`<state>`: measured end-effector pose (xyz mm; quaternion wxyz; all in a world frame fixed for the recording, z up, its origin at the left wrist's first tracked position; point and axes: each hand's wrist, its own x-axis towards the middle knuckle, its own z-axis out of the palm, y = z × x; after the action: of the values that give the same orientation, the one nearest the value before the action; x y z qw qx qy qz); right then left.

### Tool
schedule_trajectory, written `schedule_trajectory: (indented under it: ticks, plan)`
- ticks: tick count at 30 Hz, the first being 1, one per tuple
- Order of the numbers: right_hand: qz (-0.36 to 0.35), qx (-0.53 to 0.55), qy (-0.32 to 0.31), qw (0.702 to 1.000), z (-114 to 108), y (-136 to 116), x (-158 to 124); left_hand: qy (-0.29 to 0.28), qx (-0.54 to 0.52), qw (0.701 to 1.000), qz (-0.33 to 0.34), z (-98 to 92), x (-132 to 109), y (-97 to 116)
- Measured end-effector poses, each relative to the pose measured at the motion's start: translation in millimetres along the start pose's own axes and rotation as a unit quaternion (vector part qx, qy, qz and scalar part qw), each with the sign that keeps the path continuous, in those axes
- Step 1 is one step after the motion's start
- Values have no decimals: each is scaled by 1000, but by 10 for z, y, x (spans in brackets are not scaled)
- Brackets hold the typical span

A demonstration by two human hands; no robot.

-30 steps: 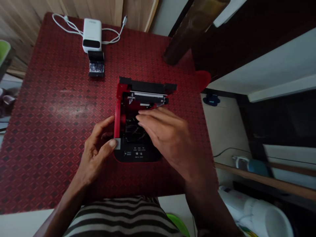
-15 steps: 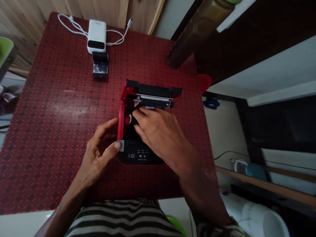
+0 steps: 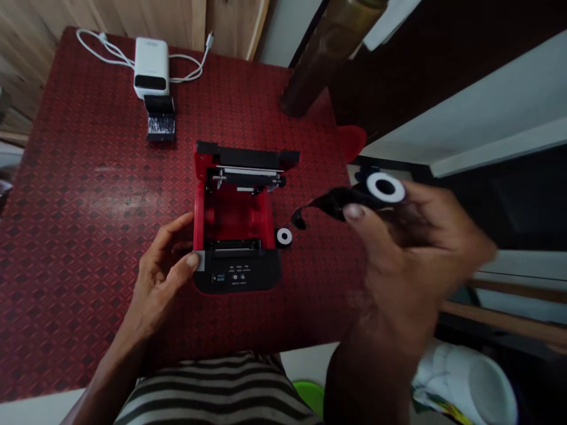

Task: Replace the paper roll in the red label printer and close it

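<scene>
On the table stands a small red and black printer (image 3: 237,272) with its lid (image 3: 245,158) raised and its red inner bay bare. My left hand (image 3: 165,276) grips the printer's left side, thumb on the front corner and fingers against the wall. Up to the right, away from the printer, my right hand (image 3: 411,254) holds a black roll with a white core (image 3: 373,190). A loose dark strip (image 3: 316,206) trails from it to the left. Against the printer's right side sits a second small roll with a white ring end (image 3: 284,237).
A white power bank (image 3: 151,62) with a white cable (image 3: 190,68) lies at the back left of the red patterned table (image 3: 101,177). A curled black and white strip (image 3: 160,120) is in front of it. A tall brown cylinder (image 3: 310,68) stands at the back right.
My right hand has come out of the printer's bay and moved right, carrying the black roll. My left hand stays on the printer. The view has shifted, so the table appears further left.
</scene>
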<state>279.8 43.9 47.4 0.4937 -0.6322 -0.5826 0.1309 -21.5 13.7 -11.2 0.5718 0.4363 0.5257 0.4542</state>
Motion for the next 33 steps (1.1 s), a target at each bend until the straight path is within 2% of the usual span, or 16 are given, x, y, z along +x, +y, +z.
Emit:
schedule_trajectory:
  ticks: [1,3,4,6,8,10,12,18,22,27,29,31,33]
  plan:
    - [5,28,63,998,44,112,37,1,0,1000,3,4,-1,3]
    - [31,60,93,993,194,318,107,1,3,1000,6,6,-3,2]
    - [45,61,88,993,282,405,134,1,4,1000,7,4,-5,-1]
    - [66,61,47,995,442,545,163,3,2,1000,3,2,-7,-11]
    - [81,55,-30,995,554,646,156,6,-1,1000,0,4,-9,-19]
    - [92,39,-111,989,614,716,129,9,-5,1000,-2,9,-8,-24]
    - [99,20,-157,982,637,758,102,8,-8,1000,-4,11,-5,-26]
    - [101,-6,-189,977,608,749,95,3,-8,1000,-10,-1,3,-15]
    - [114,4,-203,973,498,741,27,3,-4,1000,-10,-2,5,-14]
    - [160,-10,-145,976,189,696,-312,2,-8,1000,-11,-6,-5,-21]
    - [183,-8,-160,970,100,633,-479,12,-3,1000,-9,-10,-9,-15]
    - [183,-1,-188,965,93,563,-616,20,9,1000,-10,-12,-9,-4]
    - [160,2,-190,969,173,512,-702,22,20,1000,-9,-12,-5,4]
